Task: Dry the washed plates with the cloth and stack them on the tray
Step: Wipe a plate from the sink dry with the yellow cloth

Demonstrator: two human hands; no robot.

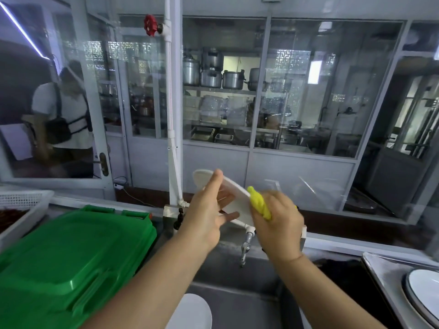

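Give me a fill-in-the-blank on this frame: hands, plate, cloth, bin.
1. The left hand holds a white ____ over the sink.
2. The right hand grips a ____ cloth against the plate's edge.
3. The bin lid at left is ____.
4. The valve handle on the pipe is ____.

Missing words: plate; yellow; green; red

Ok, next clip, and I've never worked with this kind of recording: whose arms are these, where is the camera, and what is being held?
There is no machine here. One wide-angle camera sits on a person's head and looks down at their own bare hands over a steel sink. The left hand holds a white plate, tilted, by its edge. The right hand grips a yellow cloth against the plate's right edge. A green bin lid lies at the left, a dark-rimmed plate on the steel counter at the right, and another white plate low in the sink.
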